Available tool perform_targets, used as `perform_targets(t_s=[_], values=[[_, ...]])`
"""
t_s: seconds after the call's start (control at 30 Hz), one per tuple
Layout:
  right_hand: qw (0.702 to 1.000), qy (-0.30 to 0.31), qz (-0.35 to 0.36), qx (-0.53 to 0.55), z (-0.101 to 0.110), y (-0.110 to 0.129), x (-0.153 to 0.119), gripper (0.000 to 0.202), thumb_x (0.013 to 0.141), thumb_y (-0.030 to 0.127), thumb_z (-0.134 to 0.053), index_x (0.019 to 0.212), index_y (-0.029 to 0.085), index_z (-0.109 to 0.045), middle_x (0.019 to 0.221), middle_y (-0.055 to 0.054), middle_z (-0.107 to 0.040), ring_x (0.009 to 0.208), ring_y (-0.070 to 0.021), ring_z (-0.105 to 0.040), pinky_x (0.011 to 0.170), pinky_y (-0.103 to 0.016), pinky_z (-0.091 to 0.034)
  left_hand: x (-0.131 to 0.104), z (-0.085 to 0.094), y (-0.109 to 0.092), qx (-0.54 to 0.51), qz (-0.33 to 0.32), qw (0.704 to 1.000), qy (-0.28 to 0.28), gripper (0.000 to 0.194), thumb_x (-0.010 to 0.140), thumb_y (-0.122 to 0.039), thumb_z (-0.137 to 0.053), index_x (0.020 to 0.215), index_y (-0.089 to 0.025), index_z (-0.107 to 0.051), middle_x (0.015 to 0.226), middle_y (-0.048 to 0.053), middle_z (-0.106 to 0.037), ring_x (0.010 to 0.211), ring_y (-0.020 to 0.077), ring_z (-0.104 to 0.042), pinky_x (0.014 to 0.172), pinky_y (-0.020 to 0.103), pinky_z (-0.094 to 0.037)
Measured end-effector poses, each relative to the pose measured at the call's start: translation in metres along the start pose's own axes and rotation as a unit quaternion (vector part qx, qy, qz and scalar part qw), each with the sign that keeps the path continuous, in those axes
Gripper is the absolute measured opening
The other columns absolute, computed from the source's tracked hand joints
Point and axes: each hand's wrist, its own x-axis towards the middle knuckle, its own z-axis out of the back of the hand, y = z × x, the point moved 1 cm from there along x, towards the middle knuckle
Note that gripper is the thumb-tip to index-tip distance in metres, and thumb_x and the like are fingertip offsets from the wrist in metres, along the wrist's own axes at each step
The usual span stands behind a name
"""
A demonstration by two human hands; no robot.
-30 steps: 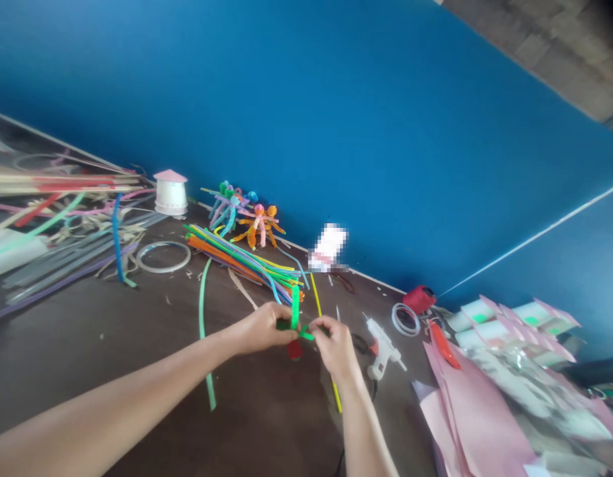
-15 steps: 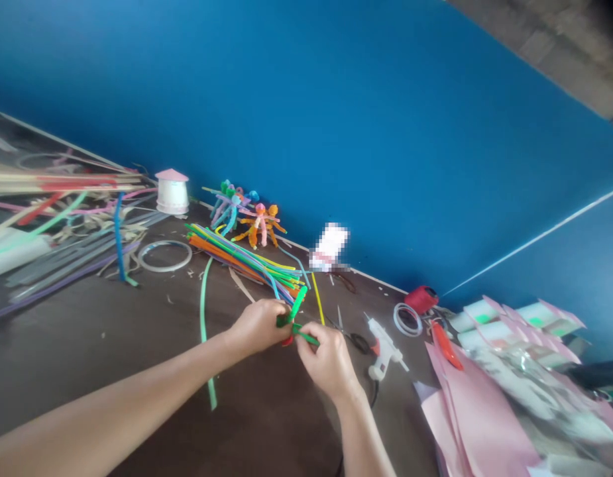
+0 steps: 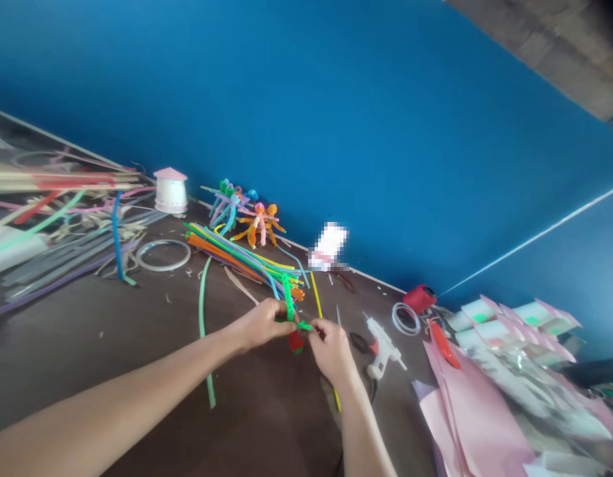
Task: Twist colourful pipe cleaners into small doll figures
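Over the dark desk (image 3: pixel 137 371), the left hand (image 3: pixel 261 324) pinches a green-and-red craft piece (image 3: pixel 289 311); its long green strip (image 3: pixel 287 291) points away from the person, leaning left. The right hand (image 3: pixel 332 348) pinches its short sideways end (image 3: pixel 304 325).

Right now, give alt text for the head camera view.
A person's left hand and right hand hold a green craft piece, red showing below it, over a dark table. Beyond are bundled coloured stems and small figures near a blue wall; a glue gun lies at right.
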Motion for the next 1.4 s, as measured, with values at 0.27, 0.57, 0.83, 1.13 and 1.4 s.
perform_targets(t_s=[0.27,0.57,0.83,1.13,1.4], values=[[0.983,-0.143,0.118,-0.011,0.007,0.011,-0.004,0.032,0.072,0.011,-0.046,0.099,0.02,-0.06,0.099,-0.008,-0.058,0.095,-0.0208,-0.053,0.084,-0.036,-0.04,-0.001,-0.004,-0.001,-0.087,0.063,0.994,-0.009,0.018,0.06,-0.03,-0.064,0.067,-0.013,-0.065,0.062,0.0,-0.063,0.062,0.014,-0.053,0.063,0.023,-0.037],[0.986,-0.012,0.01,0.167,0.004,0.021,-0.007,0.016,0.076,0.027,-0.05,0.064,0.016,-0.052,0.053,0.003,-0.047,0.047,-0.0091,-0.043,0.045,-0.019,-0.034,0.0,-0.004,0.001,0.041,-0.047,0.996,-0.058,0.014,0.067,-0.027,-0.059,0.07,-0.014,-0.064,0.071,0.002,-0.064,0.07,0.0158,-0.056,0.065,0.023,-0.041],[0.997,-0.018,0.023,0.073,-0.009,0.012,-0.006,0.021,0.073,0.022,-0.047,0.053,0.017,-0.045,0.047,0.005,-0.039,0.045,-0.0083,-0.037,0.046,-0.02,-0.029,-0.005,-0.006,0.001,0.265,-0.106,0.956,-0.063,0.014,0.069,-0.019,-0.051,0.068,-0.018,-0.065,0.067,0.001,-0.064,0.065,0.0136,-0.057,0.063,0.02,-0.039],[0.991,0.013,-0.009,0.133,-0.012,0.01,-0.002,0.023,0.071,0.022,-0.047,0.05,0.017,-0.042,0.046,0.005,-0.035,0.045,-0.0077,-0.033,0.043,-0.019,-0.027,0.001,0.001,0.008,0.054,0.016,0.997,0.058,0.018,0.066,-0.027,-0.057,0.071,-0.012,-0.065,0.06,-0.002,-0.059,0.057,0.0115,-0.05,0.053,0.019,-0.035],[0.978,0.027,-0.003,0.207,-0.012,0.005,0.002,0.023,0.076,0.03,-0.049,0.058,0.016,-0.05,0.052,0.003,-0.043,0.049,-0.0088,-0.039,0.048,-0.019,-0.032,0.003,0.003,0.013,-0.151,0.141,0.977,0.061,0.025,0.065,-0.035,-0.063,0.071,-0.011,-0.058,0.056,0.001,-0.057,0.048,0.0101,-0.049,0.048,0.022,-0.039]])
